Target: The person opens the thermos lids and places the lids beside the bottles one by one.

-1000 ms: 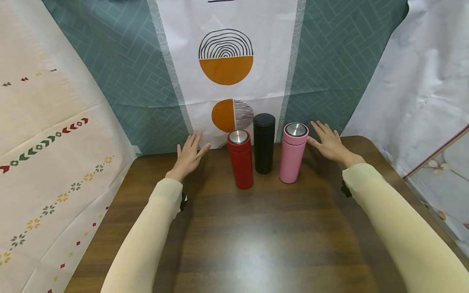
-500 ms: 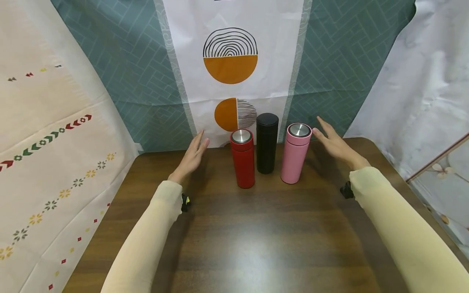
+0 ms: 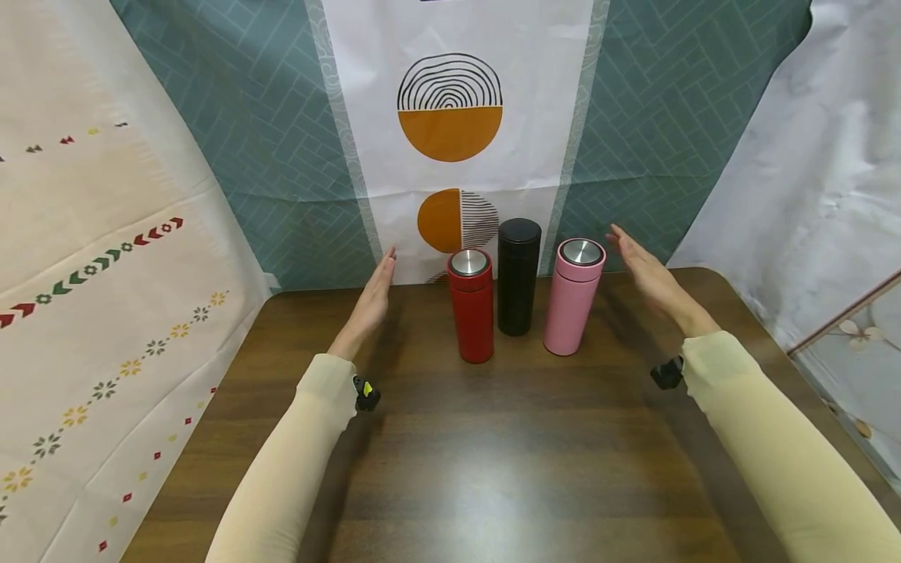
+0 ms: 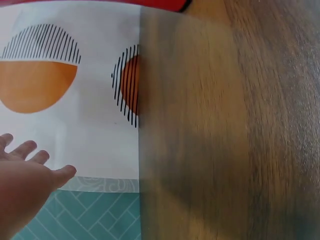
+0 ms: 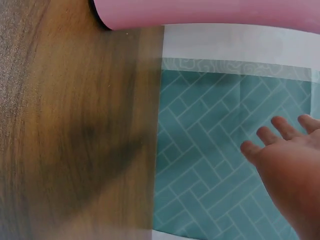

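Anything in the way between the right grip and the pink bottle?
Nothing visible: the head view shows an open gap between the right grip and the pink bottle. The black bottle stands on the pink bottle's other side, out of that path.

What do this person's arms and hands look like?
Both arms wear long, plain, pale cream-yellow sleeves ending at the wrists. A small black block sits at each wrist; the left block shows a bright yellow-green patch, the right block looks plain black. The left hand and right hand are ungloved.
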`<state>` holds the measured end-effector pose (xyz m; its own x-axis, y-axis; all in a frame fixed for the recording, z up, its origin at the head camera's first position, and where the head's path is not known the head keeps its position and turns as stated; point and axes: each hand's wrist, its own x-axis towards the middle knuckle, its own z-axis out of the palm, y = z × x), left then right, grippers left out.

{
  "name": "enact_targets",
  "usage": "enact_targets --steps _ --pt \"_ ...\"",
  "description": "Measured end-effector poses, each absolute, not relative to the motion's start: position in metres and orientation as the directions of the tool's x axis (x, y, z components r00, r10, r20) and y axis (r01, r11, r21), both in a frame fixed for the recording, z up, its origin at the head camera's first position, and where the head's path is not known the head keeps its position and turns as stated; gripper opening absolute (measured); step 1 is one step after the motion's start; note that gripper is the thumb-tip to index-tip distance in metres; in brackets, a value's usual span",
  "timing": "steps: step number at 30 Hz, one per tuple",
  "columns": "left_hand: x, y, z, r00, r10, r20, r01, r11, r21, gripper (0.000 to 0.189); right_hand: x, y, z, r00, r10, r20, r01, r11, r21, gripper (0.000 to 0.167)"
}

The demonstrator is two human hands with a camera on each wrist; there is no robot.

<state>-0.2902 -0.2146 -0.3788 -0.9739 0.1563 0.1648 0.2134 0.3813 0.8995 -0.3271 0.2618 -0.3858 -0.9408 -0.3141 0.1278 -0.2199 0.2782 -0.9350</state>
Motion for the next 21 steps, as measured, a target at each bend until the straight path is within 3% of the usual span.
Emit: enact_targets --steps 9,21 --pt "-0.274 -0.208 -0.364 -0.947 0.131 0.293 0.321 0.324 0.890 0.053 -0.320 0.261 -0.387 -0.907 -0.397 0.139 -0.229 0.188 -0.955 0.072" --pt "-0.266 -0.202 -0.358 -0.937 0.144 0.317 0.347 0.336 0.875 0.053 -0.314 0.259 -0.394 -0.866 -0.475 0.155 -0.237 0.117 -0.964 0.078"
